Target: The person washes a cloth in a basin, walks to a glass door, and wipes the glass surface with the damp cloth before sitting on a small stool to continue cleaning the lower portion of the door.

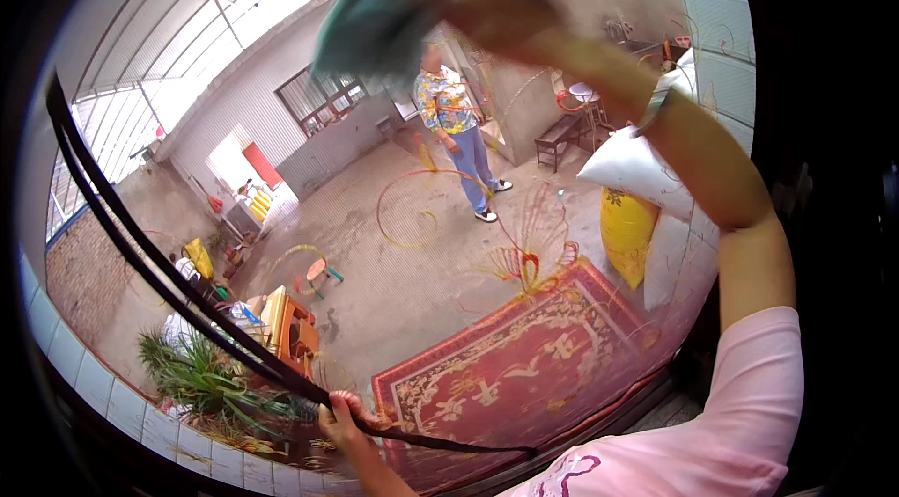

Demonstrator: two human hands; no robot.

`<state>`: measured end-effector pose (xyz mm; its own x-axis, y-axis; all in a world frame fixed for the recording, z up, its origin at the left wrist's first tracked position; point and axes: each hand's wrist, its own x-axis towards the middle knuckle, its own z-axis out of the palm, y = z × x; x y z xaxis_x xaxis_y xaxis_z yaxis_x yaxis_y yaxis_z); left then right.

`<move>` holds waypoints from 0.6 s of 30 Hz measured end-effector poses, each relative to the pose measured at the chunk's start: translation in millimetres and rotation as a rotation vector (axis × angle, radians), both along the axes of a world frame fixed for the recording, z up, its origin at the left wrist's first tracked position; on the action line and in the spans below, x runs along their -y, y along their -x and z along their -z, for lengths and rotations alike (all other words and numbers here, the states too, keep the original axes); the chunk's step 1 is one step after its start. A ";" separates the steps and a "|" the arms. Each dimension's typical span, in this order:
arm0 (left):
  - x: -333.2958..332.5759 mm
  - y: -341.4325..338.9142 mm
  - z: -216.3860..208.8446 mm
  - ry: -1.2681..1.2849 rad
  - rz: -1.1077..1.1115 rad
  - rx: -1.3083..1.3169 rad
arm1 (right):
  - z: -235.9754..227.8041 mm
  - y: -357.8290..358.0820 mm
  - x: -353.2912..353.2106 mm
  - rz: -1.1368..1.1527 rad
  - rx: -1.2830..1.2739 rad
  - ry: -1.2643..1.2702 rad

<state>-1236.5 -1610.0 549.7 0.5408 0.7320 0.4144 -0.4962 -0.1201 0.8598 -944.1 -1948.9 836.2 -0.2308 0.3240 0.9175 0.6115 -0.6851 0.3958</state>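
Observation:
High at the top, my right hand (496,10) is smeared by motion and holds a teal cloth (384,6) up by a glass pane with red and yellow swirl patterns (529,263). A band circles my right wrist, below a bare forearm and pink sleeve. Low in the view, my left hand (348,415) has its fingers wrapped around a long dark strip (225,333), which looks like a window frame edge. The strip slants from the upper left down to the bottom middle.
Beyond the pane a person in a floral top (449,113) stands in a yard. A red patterned rug (506,375), white sacks (637,169), a yellow sack (627,235), a green plant (201,380), an orange wooden cabinet (292,328) and a stool (318,274) are also there.

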 end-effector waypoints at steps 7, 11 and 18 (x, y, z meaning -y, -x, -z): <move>18.6 7.3 12.3 -0.146 0.047 -0.008 | 32.7 -135.2 323.6 0.685 -0.248 -0.883; 22.0 4.5 2.3 -0.098 -0.021 -0.063 | 25.7 -90.6 282.8 0.567 -0.575 -1.134; 11.7 1.2 25.1 -0.238 -0.053 -0.041 | -160.1 -81.9 126.2 0.268 -0.201 -0.807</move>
